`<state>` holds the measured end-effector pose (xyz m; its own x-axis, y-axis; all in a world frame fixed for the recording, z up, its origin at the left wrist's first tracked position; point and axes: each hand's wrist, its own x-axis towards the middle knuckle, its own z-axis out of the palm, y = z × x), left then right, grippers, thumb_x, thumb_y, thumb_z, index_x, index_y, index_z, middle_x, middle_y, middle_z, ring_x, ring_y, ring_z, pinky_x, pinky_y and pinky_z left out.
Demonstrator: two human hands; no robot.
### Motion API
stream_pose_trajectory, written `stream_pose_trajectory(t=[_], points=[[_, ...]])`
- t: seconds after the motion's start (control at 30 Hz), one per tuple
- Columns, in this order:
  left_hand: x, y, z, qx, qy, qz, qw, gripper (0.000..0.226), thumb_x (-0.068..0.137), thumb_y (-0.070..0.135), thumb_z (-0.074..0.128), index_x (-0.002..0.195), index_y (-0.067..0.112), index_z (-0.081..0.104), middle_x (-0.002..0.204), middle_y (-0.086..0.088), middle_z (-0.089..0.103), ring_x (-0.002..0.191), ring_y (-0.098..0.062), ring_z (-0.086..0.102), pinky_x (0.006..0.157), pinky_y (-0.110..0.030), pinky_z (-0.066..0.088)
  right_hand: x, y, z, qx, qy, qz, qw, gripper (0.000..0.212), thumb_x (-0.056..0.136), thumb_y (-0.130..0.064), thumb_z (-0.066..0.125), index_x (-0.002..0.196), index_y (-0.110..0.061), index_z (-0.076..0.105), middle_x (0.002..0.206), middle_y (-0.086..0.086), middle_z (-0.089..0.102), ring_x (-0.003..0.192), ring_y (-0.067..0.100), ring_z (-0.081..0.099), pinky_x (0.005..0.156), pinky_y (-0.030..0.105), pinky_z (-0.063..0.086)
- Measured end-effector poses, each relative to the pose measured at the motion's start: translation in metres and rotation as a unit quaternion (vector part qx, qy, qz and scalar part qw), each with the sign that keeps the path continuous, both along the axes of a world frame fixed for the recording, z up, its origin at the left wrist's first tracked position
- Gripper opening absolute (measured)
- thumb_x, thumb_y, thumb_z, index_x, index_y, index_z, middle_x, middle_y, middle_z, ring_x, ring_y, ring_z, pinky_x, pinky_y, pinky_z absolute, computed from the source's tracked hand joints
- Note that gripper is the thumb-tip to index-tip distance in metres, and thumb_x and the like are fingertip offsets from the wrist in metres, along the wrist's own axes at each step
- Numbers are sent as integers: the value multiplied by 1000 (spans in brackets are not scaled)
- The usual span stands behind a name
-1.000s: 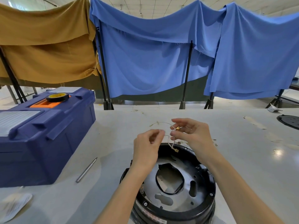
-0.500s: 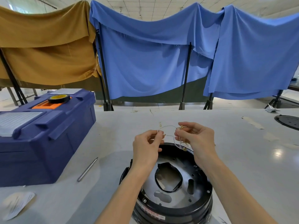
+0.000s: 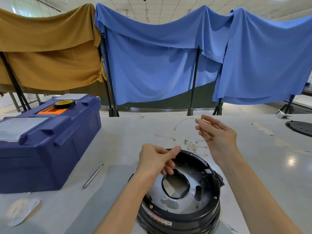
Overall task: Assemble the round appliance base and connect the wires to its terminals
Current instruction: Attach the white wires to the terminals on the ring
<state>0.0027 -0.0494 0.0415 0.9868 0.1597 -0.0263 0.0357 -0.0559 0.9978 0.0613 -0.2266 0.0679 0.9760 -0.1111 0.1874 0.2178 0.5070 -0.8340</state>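
The right hand [image 3: 217, 137] pinches a thin wire [image 3: 181, 121] above the table [image 3: 118, 132]. The left hand [image 3: 157, 159], loosely curled and empty, hovers over the round base [image 3: 194, 220], which sits on the table beside spare wires [image 3: 192, 146].

A black round base [image 3: 179, 222], fitted inside with a pale metal plate pierced by cutouts, is set open side up on the counter [image 3: 263, 174]. Just beyond its far rim a loose tangle of thin wires [image 3: 194, 146] with small terminals is spread. Above it a single wire [image 3: 183, 120] is pinched in the right hand [image 3: 217, 137].
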Motion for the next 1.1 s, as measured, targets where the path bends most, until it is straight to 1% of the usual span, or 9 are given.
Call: stream_pose_trajectory(t=[0.13,0.27,0.37,0.57,0.67,0.83,0.97,1.03,1.1], points=[[-3,1,14,108,-154,154,970,54,56,71,70,73,21,65,57,7,58,55,-12,54,55,-31,49,0,-11,12,-181,-47,34,982,48,53,-17,88,97,-4,74,83,22,73,60,24,65,48,24,45],[-5,0,23,199,-221,66,952,25,78,49,72,94,29,73,84,5,65,76,-4,59,68,-9,41,-3,-8,19,-287,-68,162,942,39,58,-14,88,93,-5,75,71,27,68,48,20,56,40,20,35],[-6,-6,22,244,-235,37,940,6,85,28,73,83,23,75,78,10,67,73,3,57,64,-6,38,-3,-3,17,-294,-66,201,932,33,67,-8,83,99,-2,73,67,23,68,46,19,52,41,19,37],[-2,-7,17,189,-209,111,953,12,92,21,66,81,23,62,73,12,59,67,9,53,60,-6,40,-2,0,-1,-119,5,225,967,45,70,-7,76,112,4,66,103,26,70,87,35,72,73,27,58],[-2,-6,14,146,-203,114,962,12,91,21,67,80,23,61,73,11,61,65,6,55,60,-7,41,-4,1,-10,-140,7,240,960,33,81,-20,71,104,4,72,106,26,70,101,38,69,81,36,59],[-5,1,5,96,-172,-3,980,9,87,22,72,79,18,70,71,2,71,64,-4,62,60,-15,47,-2,11,-10,-160,1,186,970,31,82,-29,67,88,0,75,95,21,73,92,31,72,88,42,58],[-11,10,5,90,-117,-121,982,8,82,17,77,75,19,75,68,-2,72,61,-8,65,57,-15,47,-2,16,-11,-161,27,211,964,28,79,-25,71,89,1,76,94,21,73,81,32,73,68,34,60],[-10,22,8,106,-109,-104,983,13,80,10,78,72,19,75,64,-2,71,56,-7,63,53,-12,45,0,15,-10,-190,53,222,955,26,74,-24,74,86,-1,78,87,20,73,67,25,72,62,29,58],[-7,41,7,136,-115,2,984,15,83,11,75,70,19,73,62,0,70,53,-6,59,52,-11,43,3,12,-9,-257,73,248,931,24,69,-21,78,84,-2,79,80,19,72,55,19,66,58,26,56]])
